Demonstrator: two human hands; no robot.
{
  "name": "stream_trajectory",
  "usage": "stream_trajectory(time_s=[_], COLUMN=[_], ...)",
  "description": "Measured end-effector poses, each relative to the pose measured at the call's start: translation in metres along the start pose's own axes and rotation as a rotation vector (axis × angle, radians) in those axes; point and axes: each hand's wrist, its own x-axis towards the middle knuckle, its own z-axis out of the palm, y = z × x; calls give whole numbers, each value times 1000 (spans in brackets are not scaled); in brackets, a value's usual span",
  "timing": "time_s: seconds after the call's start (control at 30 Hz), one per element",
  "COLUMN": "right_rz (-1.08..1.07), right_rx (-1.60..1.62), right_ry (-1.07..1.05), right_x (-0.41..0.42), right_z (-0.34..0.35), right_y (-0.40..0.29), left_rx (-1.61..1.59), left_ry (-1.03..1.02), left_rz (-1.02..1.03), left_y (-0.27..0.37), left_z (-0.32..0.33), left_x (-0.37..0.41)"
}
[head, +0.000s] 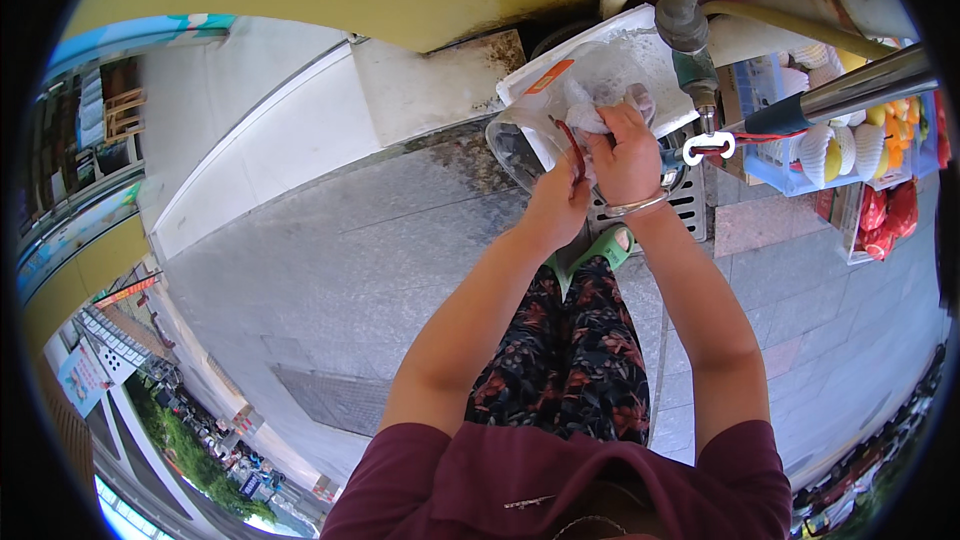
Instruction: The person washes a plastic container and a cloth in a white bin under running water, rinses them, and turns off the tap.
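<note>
My left hand (559,199) is closed around a thin, curved dark red strip (570,142); what it belongs to is unclear. Just right of it, my right hand (626,154), with a bangle at the wrist, grips a white textured wad (586,117), either foam netting or cloth. Both hands are at a clear plastic container (514,139) with an orange label (550,76). It overlaps a white foam box (664,52), which stands beneath a metal tap (705,116). Inside the container, a pinkish item (639,99) shows beside my right fingers, too blurred to name.
A metal pole (862,86) with a white clip (707,148) juts in from the right. Beyond it are a blue crate (795,184) of foam-netted fruit and a bin holding red bags (889,214). A slotted drain grate (686,206) lies near my green slippers (609,247).
</note>
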Motion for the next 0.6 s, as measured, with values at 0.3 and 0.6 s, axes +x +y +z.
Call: stream_trajectory(time_s=[0.3,0.6], right_rz=[326,197], right_rx=[-32,-170], right_ry=[80,-44], right_x=[18,24], right_z=[12,9], right_y=[37,39], left_rx=[484,703], left_ry=[-50,-73], left_rz=[-235,-31], left_y=[1,-8], left_z=[8,7], left_x=[-17,-28])
